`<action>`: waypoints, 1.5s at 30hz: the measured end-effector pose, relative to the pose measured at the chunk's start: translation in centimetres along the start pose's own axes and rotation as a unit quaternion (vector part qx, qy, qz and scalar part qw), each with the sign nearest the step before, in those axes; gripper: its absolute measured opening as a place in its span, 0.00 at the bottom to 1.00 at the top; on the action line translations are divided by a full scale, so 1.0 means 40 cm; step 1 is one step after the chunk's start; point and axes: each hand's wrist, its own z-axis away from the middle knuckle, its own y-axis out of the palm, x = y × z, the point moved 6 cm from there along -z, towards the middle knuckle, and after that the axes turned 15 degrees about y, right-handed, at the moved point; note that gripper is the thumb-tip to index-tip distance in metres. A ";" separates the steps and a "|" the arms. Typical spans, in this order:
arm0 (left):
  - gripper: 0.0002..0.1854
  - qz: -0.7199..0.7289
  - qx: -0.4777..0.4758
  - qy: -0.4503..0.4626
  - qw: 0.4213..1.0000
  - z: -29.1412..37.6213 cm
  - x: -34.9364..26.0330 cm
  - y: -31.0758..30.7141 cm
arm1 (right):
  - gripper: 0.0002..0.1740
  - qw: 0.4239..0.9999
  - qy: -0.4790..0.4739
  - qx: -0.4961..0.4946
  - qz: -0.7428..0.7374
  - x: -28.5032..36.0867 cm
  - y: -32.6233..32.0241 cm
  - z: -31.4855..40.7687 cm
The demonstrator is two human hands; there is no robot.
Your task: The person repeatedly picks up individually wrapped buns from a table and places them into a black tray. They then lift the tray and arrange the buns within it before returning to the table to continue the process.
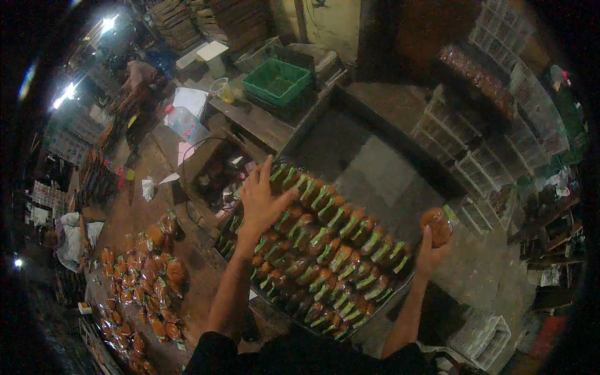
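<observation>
My right hand [432, 255] holds a round brown bun [436, 227] in clear wrap with a green-and-white tab, out past the right edge of a large dark tray [344, 123]. My left hand [263, 199], fingers spread and holding nothing, is over the tray's left side; whether it touches the packs there I cannot tell. Between my arms, rows of wrapped brown buns [323, 253] stand packed on edge in the near part of the tray, their green tabs facing up. The tray's far part shows a bare grey bottom.
Loose wrapped buns [145, 286] lie heaped on the wooden table [199, 267] at left. Beyond it stand a clear plastic jug [183, 123] with a red cap, and a green plastic basket [276, 82]. Pale crates [450, 136] stand at right. A person [72, 239] is at far left.
</observation>
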 end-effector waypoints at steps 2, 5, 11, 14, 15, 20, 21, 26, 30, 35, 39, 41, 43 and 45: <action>0.49 0.032 0.011 -0.022 0.999 -0.003 0.011 0.010 | 0.32 1.000 -0.006 -0.011 0.008 -0.003 0.000 0.000; 0.50 0.033 0.002 -0.027 0.999 -0.014 0.024 0.011 | 0.32 0.999 -0.007 0.004 -0.040 0.006 0.000 0.005; 0.53 0.000 0.025 -0.038 0.999 0.002 0.005 0.023 | 0.31 0.999 0.021 0.020 -0.045 0.013 0.000 0.009; 0.55 -0.015 0.031 -0.053 0.998 0.005 -0.002 0.030 | 0.31 0.999 0.008 0.012 -0.031 0.010 0.002 0.006; 0.56 -0.005 0.032 -0.062 0.998 0.004 -0.001 0.033 | 0.31 0.999 0.008 0.025 -0.041 0.008 0.005 0.004; 0.56 0.010 0.036 -0.082 0.996 0.002 -0.019 0.035 | 0.30 0.997 0.028 0.033 -0.065 0.006 -0.001 0.007; 0.57 -0.003 0.024 -0.055 0.998 0.001 -0.037 0.032 | 0.28 0.996 0.038 0.048 -0.067 0.005 0.002 0.008; 0.59 -0.052 0.041 -0.028 0.997 0.008 -0.095 0.050 | 0.29 0.998 0.030 0.013 -0.046 0.004 -0.002 0.008; 0.56 -0.069 0.053 -0.025 0.996 -0.006 -0.089 0.055 | 0.29 0.995 0.013 0.033 -0.095 0.006 0.007 0.004; 0.56 -0.037 0.069 -0.038 0.996 0.003 -0.107 0.042 | 0.30 0.994 0.037 0.045 -0.095 0.012 0.004 0.009; 0.58 -0.022 0.090 -0.021 0.995 0.013 -0.172 0.038 | 0.31 0.995 0.045 0.041 -0.076 0.021 0.004 0.010; 0.60 -0.004 0.102 -0.066 0.993 0.006 -0.178 0.042 | 0.32 0.996 0.041 0.031 -0.078 0.025 0.003 0.012; 0.58 -0.020 0.064 -0.018 0.998 -0.006 -0.202 0.023 | 0.32 0.992 0.057 0.022 -0.114 0.024 -0.001 0.015; 0.56 -0.013 0.060 0.000 0.998 0.002 -0.221 0.014 | 0.29 0.999 0.005 -0.018 -0.027 0.047 -0.011 0.024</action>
